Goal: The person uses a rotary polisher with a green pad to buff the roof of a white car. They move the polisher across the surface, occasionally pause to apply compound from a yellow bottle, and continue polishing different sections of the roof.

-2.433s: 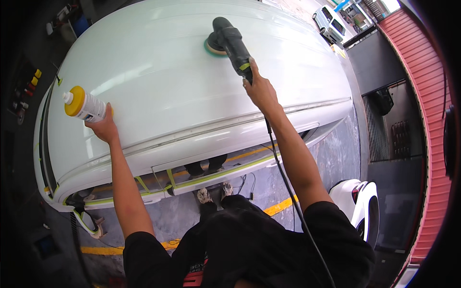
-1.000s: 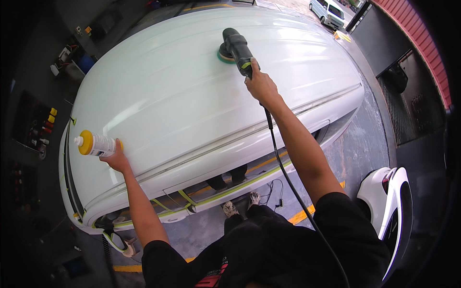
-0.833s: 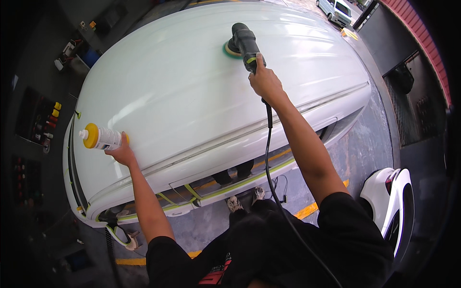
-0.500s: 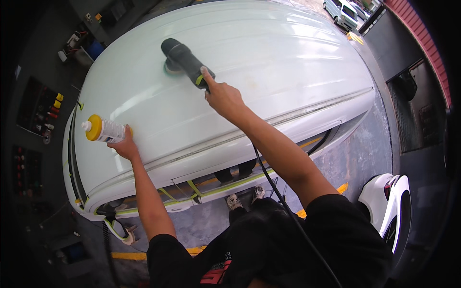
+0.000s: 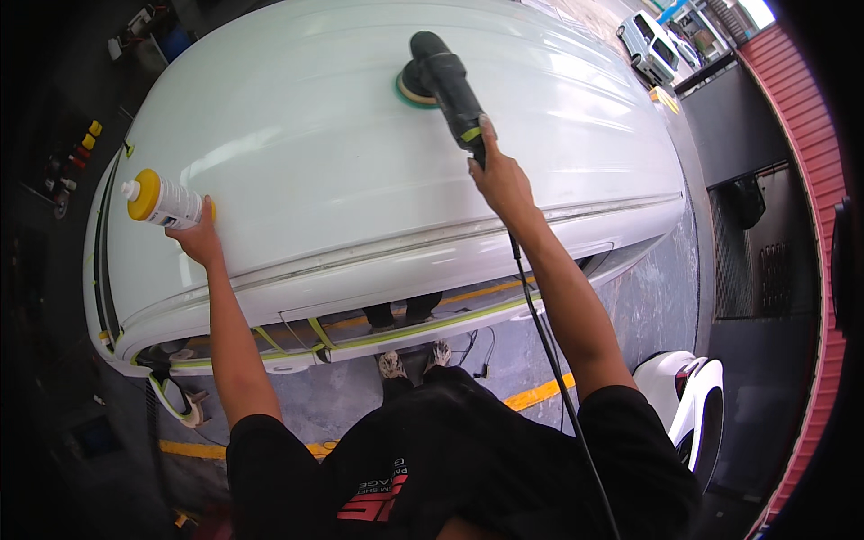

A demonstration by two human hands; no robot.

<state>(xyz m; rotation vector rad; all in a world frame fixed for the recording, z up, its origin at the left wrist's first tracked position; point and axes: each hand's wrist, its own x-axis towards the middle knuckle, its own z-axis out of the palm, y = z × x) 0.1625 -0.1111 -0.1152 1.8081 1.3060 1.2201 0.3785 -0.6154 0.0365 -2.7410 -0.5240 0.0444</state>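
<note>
A black corded polisher [image 5: 450, 90] with a round green-edged pad [image 5: 412, 87] is over the white vehicle roof [image 5: 297, 162], its pad against or very near the paint. My right hand [image 5: 504, 180] is wrapped round its rear handle, close to a lime band. To the left, my left hand [image 5: 200, 236] grips a white squeeze bottle [image 5: 175, 205] with a yellow cap end, tipped on its side above the roof. The power cord [image 5: 540, 328] runs from the handle down past my right arm.
Lime masking tape [image 5: 319, 333] lines the vehicle's side windows. A side mirror [image 5: 175, 400] juts out at lower left. Another white car [image 5: 675, 405] stands at lower right, and a parked van [image 5: 650, 45] is far right. Cables [image 5: 483, 364] lie on the grey floor near my shoes.
My right hand has carried the polisher to the right across the roof. The bottle stays in my left hand, and the whole view has shifted somewhat.
</note>
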